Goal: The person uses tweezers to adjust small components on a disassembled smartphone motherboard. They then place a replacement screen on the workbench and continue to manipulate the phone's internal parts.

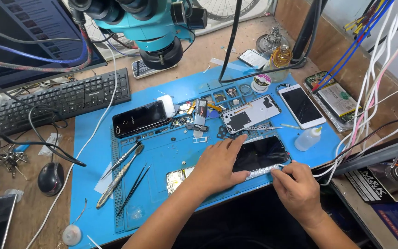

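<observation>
I see the dark phone (260,153) lying glass-up on the blue work mat (162,152), close to the mat's front edge and towards its right end, which itself sits near the front edge of the table (199,50). Its near long edge shows a pale, silvery strip, which I take to be a seam or adhesive line being worked; how much of that edge is already freed I cannot tell, and the rest of the body looks closed, so I judge the job early to midway. My left hand (217,163) lies flat with the fingers spread and straight, pressing on the phone's left end to steady it, gripping nothing. My right hand (295,186) is curled at the front right corner of the phone, the fingers drawn together on the strip; whether they pinch a small tool or only the edge is hidden. Just left of the phone an opened board-side part (177,177) lies on the mat. Farther back lie a black phone (140,119), a bare white frame (250,113), a white phone (301,106) and a small squeeze bottle (308,138); tweezers (133,189) lie to the left.
</observation>
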